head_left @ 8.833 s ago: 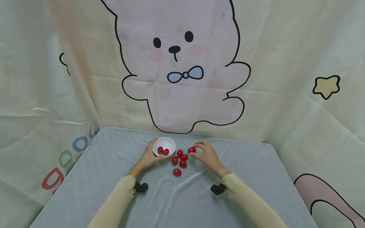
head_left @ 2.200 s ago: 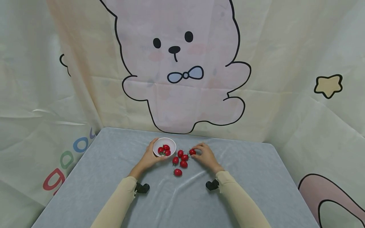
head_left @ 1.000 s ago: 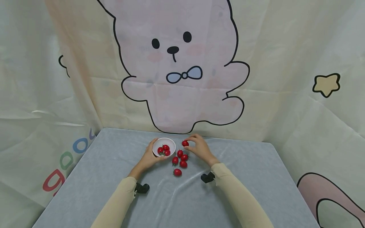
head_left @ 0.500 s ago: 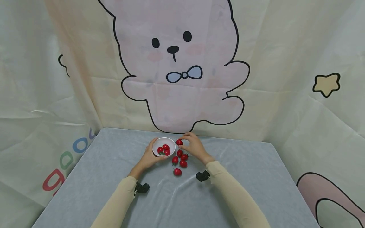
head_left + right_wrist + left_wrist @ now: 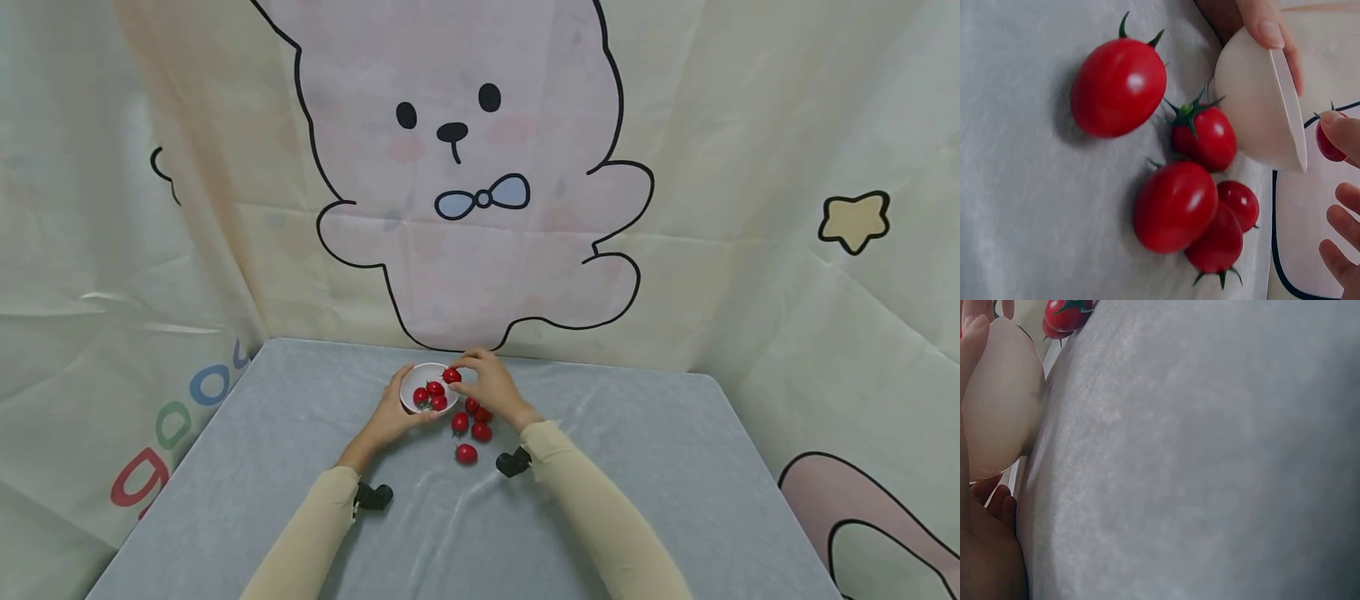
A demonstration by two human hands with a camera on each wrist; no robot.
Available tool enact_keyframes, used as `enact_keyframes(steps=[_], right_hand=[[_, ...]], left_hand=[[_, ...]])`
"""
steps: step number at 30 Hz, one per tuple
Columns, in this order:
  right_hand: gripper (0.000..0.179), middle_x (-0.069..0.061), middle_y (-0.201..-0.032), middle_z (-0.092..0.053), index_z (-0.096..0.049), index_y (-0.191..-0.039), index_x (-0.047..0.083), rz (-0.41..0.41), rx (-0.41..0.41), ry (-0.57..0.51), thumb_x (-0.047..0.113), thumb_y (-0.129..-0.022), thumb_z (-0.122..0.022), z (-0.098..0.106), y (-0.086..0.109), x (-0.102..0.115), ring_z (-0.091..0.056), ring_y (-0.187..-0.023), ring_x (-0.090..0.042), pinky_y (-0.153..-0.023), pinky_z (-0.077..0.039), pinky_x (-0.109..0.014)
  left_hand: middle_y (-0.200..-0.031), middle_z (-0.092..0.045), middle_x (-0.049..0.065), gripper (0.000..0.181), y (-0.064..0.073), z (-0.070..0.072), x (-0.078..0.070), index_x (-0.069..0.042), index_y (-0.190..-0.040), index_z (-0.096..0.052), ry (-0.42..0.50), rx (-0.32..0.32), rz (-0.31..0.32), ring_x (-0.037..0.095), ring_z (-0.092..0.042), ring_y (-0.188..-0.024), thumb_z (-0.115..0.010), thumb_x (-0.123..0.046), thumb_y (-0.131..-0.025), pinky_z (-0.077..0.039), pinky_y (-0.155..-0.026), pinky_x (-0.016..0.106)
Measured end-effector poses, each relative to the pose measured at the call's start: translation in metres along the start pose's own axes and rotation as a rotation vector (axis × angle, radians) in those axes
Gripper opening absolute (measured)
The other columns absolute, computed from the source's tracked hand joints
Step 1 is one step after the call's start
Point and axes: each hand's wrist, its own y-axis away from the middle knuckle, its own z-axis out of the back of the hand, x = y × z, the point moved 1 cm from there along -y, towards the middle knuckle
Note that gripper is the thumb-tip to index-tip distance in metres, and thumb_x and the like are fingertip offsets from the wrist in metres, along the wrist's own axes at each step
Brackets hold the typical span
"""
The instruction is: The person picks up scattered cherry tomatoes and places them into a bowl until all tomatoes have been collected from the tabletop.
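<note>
From the head view: pinching a red tomato (image 5: 452, 376) between thumb and fingertips of the right hand (image 5: 491, 390), over the near-hand edge of a white bowl (image 5: 422, 374); steadying that bowl from the opposite side with the curled left hand (image 5: 388, 414). Cradling three tomatoes (image 5: 435, 388) inside. If let go right here, short of the middle, likely to strike the rim and bounce down to the bench (image 5: 450, 533). If swung low with the black wrist device (image 5: 513, 462), liable to sweep away one of the five loose tomatoes (image 5: 482, 432), gathered close to the bowl and free to roll.

From the left wrist view: showing the bowl's outer wall, with the left thumb up along it and fingers lower down; hiding the contents. Impossible to tell whether resting flat on the bench or slightly raised. If squeezed or pushed from one side only, apt to tip and spill.

From the right wrist view: holding the pinched tomato above the rim, apart from it, with the remaining right-hand fingers spread and loose. Smooth and round, so prone to squirt out of such a small pinch. If lowered carelessly, apt to clip the rim with those trailing fingers and jolt the bowl into the loose tomato just beside it; hard to tell whether touching already.
</note>
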Motion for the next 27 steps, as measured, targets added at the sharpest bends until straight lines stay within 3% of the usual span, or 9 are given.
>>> enact_keyframes(steps=[17, 27], right_hand=[[0.033, -0.007, -0.126, -0.055, -0.069, -0.111, 0.021, 0.009, 0.012, -0.029, 0.034, -0.080, -0.074, -0.018, -0.007, 0.020, -0.048, -0.118, -0.026, -0.098, -0.044, -0.045], [0.035, -0.006, -0.130, -0.053, -0.069, -0.112, 0.023, -0.035, 0.028, -0.059, 0.038, -0.080, -0.073, -0.032, -0.010, 0.020, -0.048, -0.120, -0.023, -0.097, -0.046, -0.043]], left_hand=[[-0.148, -0.030, 0.011, 0.108, 0.002, 0.002, -0.002, -0.030, -0.148, -0.016, 0.004, -0.002, -0.005, 0.032, -0.035, -0.134, -0.083, -0.046, -0.065, -0.038, -0.105, 0.054], [-0.148, -0.031, 0.013, 0.109, 0.003, 0.002, -0.005, -0.027, -0.149, -0.016, 0.002, -0.004, -0.022, 0.034, -0.035, -0.133, -0.083, -0.045, -0.065, -0.037, -0.104, 0.054]])
